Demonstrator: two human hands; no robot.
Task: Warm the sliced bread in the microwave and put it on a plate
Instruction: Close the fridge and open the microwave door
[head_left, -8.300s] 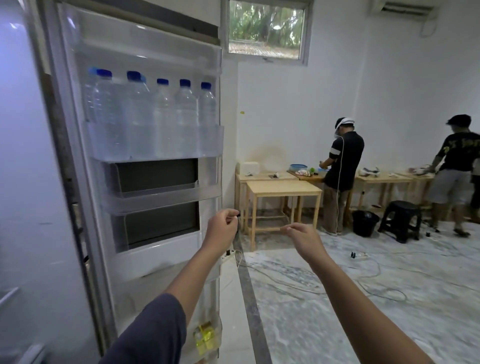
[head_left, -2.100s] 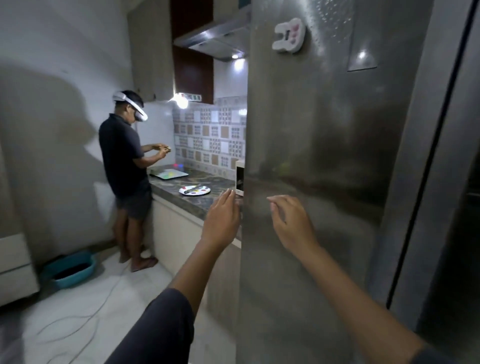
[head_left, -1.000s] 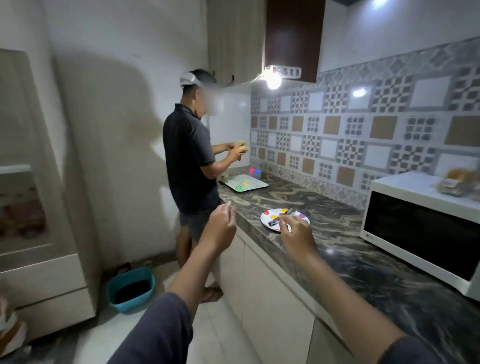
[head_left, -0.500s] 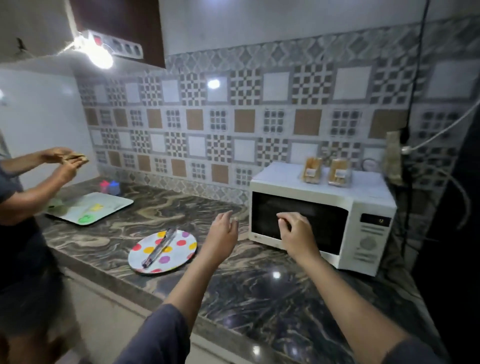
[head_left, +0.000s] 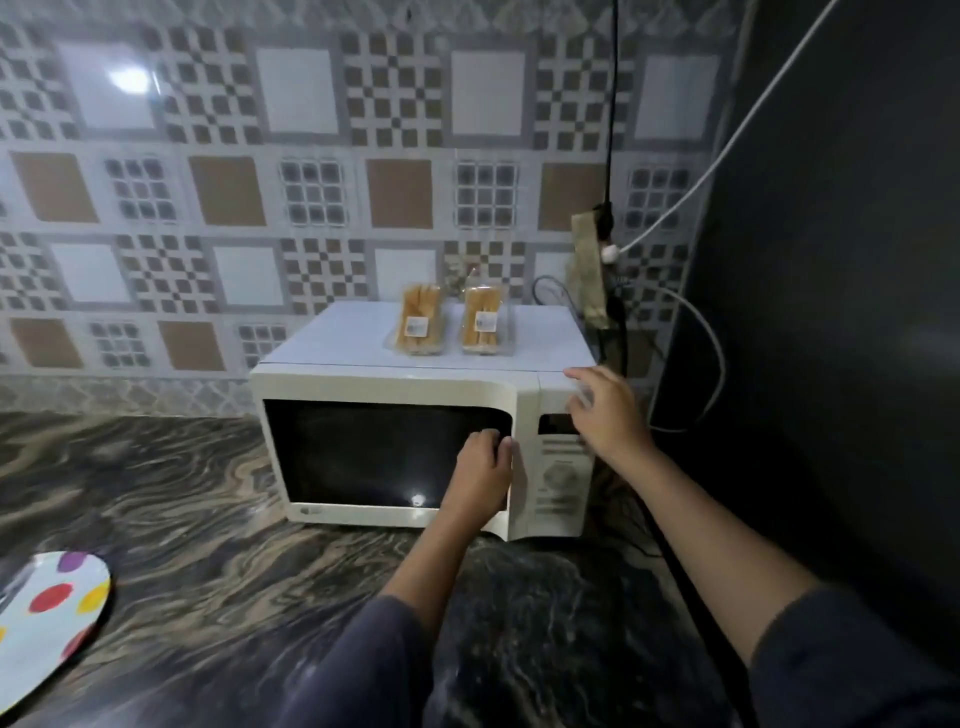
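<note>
Gripping microwave door (head_left: 374, 457), left hand (head_left: 483, 467) — right hand (head_left: 605, 410) atop.

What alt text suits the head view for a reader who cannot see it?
A person's left hand grips the closed door's right edge on a white microwave oven on a dark marbled stone counter; the right hand touches its top right corner. Two clear packs of sliced bread lie on top, a white polka-dot plate at lower left.
</note>
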